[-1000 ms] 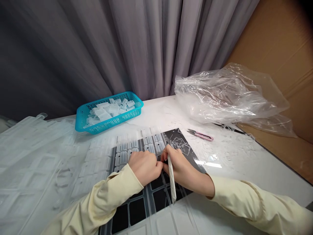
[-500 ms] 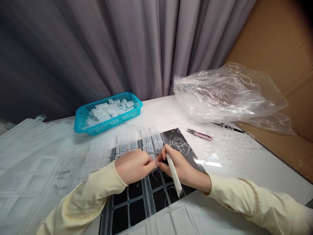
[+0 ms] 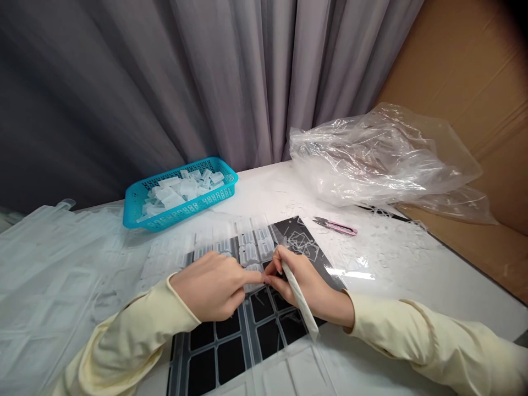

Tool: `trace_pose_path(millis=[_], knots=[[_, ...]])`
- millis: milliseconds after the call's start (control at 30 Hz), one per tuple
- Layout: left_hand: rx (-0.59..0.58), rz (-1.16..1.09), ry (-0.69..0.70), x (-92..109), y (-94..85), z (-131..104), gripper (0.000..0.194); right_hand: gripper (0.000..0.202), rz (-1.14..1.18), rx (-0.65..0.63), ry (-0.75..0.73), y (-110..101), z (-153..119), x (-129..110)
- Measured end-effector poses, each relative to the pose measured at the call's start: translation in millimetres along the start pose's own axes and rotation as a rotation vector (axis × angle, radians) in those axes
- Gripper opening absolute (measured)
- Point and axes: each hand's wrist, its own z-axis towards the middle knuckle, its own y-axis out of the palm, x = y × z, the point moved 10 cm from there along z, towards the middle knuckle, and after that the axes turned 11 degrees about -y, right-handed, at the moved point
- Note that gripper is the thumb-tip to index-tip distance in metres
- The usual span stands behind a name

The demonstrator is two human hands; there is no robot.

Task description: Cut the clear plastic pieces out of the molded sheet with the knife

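Note:
My right hand [image 3: 303, 275] is closed round a slim tool with a white-wrapped handle [image 3: 302, 301]; its working tip is hidden by the fingers. My left hand [image 3: 218, 286] has its index finger stretched out to my right fingertips, the thumb apart and the other fingers curled under. Beneath both hands lies a translucent moulded silicone sheet [image 3: 250, 324] with rectangular cells, its front cells showing black. Just past my fingers, small raised translucent blocks [image 3: 249, 254] sit in rows on the sheet. A black board [image 3: 291, 224] lies under it.
A blue basket [image 3: 181, 215] of loose translucent pieces stands at the back left. Pink-handled thread snips [image 3: 336, 226] and thin trimmed scraps [image 3: 303, 245] lie right of the sheet. A clear plastic bag [image 3: 383, 159] is at the back right, more translucent sheets [image 3: 45, 286] at the left.
My left hand has shifted slightly left, its thumb parting from the index finger, which now points straight. My right hand stays nearly in place, the tool's handle end swinging a little right.

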Motion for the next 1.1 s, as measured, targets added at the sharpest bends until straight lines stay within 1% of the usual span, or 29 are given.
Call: trace_pose_path(millis=[133,300,367,467,600,700,900,1000,1100], knots=[[0.027,0.030,-0.021,-1,4.7,4,0.047,0.029,-0.053,0.015,0.015,-2,0,4],[-0.007,0.211,-0.043,4,13.3,5,0.046,0.027,-0.058,0.038,0.025,-6,0,2],[0.014,0.220,-0.026,7,11.7,5,0.036,0.027,-0.086,0.025,0.032,-6,0,1],[0.081,0.168,0.007,9,5.4,4,0.019,0.027,-0.125,0.001,0.030,-3,-1,-1],[0.098,0.130,0.034,7,5.2,2,0.010,0.026,-0.177,0.019,0.021,-3,-1,-2],[0.091,0.146,0.048,8,5.9,1,0.010,0.025,-0.208,0.015,-0.005,-1,0,-4],[0.012,0.148,0.103,14,11.2,3,0.018,0.024,-0.276,-0.061,-0.071,7,1,-5],[-0.007,0.146,0.120,16,12.9,4,0.014,0.019,-0.382,-0.076,-0.103,7,3,-3],[0.007,0.156,0.132,20,11.3,2,0.012,0.020,-0.413,-0.075,-0.124,7,3,-3]])
